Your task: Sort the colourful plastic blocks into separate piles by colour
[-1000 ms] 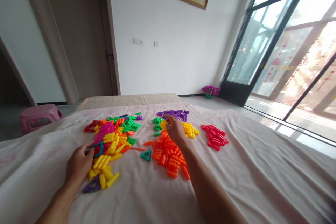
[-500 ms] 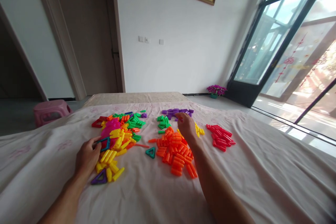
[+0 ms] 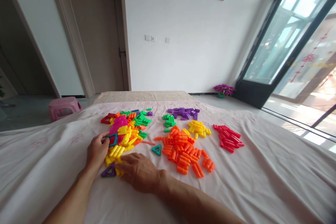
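My left hand (image 3: pixel 97 150) is closed on the edge of a teal square frame piece (image 3: pixel 113 140), held at the left side of a mixed heap. My right hand (image 3: pixel 140 172) reaches across to the near end of that heap. Its fingers are stretched out over yellow plastic blocks (image 3: pixel 117 152), partly covering them; the thumb is hidden. Just left of its fingertips lies a purple triangle frame (image 3: pixel 108 172). Behind the teal square, a magenta piece (image 3: pixel 120 123) lies among yellow, orange and green blocks.
Sorted piles lie on the cloth: orange blocks (image 3: pixel 181 147), red blocks (image 3: pixel 228 138), yellow blocks (image 3: pixel 198 128), purple blocks (image 3: pixel 184 113) and green blocks (image 3: pixel 169 120). A teal triangle (image 3: pixel 156 150) sits between heap and orange pile. A pink stool (image 3: pixel 64 105) stands beyond the table, left.
My right hand has moved from the far yellow pile to the yellow blocks at near left, uncovering that pile and some orange blocks. My left hand still holds the teal square.
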A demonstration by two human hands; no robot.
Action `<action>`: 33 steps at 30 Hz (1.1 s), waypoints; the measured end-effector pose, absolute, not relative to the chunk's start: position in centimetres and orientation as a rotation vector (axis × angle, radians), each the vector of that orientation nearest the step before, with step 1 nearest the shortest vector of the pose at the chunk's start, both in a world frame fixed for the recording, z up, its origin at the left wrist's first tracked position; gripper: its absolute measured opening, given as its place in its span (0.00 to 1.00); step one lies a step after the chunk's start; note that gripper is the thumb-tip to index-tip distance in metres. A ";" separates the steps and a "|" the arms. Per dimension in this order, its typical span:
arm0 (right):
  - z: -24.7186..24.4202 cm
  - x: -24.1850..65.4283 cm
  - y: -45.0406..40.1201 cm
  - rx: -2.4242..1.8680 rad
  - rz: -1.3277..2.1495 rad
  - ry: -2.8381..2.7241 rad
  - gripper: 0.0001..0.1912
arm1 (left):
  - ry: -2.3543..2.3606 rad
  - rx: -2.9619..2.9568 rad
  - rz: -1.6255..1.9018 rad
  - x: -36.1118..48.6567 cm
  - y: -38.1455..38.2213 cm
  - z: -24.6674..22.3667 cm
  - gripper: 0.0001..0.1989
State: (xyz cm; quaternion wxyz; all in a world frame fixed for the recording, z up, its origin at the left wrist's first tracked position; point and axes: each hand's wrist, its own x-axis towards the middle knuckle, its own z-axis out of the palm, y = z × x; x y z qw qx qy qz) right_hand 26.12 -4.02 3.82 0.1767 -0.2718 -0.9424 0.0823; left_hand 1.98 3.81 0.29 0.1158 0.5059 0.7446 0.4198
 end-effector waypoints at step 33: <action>8.9 32.6 0.0 -1.354 0.237 -2.240 0.23 | 2.326 1.375 1.268 0.8 3.7 0.7 0.24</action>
